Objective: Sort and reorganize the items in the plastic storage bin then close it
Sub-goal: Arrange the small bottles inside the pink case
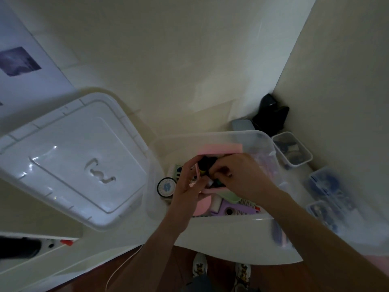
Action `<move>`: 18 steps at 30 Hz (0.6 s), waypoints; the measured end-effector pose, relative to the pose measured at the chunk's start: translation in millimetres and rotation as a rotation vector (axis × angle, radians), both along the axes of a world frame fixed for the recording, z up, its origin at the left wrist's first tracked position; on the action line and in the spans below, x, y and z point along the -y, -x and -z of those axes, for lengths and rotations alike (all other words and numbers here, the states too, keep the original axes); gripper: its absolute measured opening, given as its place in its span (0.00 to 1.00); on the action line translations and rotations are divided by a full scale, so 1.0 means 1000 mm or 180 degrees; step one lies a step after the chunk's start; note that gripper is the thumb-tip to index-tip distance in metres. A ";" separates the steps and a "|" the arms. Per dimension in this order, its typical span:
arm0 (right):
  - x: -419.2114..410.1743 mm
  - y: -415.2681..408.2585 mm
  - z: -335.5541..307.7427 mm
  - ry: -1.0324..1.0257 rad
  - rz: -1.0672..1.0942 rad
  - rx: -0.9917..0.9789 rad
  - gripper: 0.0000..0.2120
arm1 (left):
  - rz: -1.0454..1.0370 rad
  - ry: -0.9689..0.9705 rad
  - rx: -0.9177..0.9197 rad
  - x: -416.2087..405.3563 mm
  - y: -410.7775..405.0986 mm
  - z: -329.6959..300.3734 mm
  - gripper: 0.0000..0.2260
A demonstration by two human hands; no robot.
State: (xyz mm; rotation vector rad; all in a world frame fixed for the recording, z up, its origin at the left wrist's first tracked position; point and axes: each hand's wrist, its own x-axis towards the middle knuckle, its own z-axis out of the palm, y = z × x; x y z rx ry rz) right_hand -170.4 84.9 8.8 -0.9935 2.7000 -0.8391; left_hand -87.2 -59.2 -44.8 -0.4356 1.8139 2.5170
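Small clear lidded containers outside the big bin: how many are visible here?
3, all right of the storage bin along the wall: one by its far corner, one nearer, one nearest the person. Blur may hide more.

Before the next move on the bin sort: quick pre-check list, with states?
1. Lid off and clear of the bin: ok.
2. Left hand steadies the pink box: ok.
3. Right hand has a firm hold on a small item in the box: cannot tell, fingers hide it.
4. Small containers outside the bin put back: not ok.
5. Bin ready to close: not ok.
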 end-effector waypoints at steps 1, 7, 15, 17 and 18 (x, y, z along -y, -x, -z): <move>0.001 -0.001 0.001 -0.0018 -0.0037 -0.0019 0.08 | 0.0014 -0.0002 -0.0037 0.000 0.000 -0.001 0.23; 0.003 -0.004 0.006 -0.0060 -0.0244 0.0145 0.10 | -0.0052 0.0052 -0.0107 0.001 -0.002 -0.001 0.26; -0.030 -0.002 0.004 0.0658 0.0775 -0.0219 0.13 | -0.0017 -0.0145 -0.0010 0.011 -0.004 0.005 0.27; -0.038 0.002 0.009 0.0938 0.1397 0.0026 0.12 | 0.0059 -0.0190 0.0004 0.016 -0.004 0.007 0.27; -0.039 0.005 0.011 0.1202 0.1679 0.0413 0.10 | 0.0093 -0.0213 0.0015 0.018 -0.004 0.007 0.26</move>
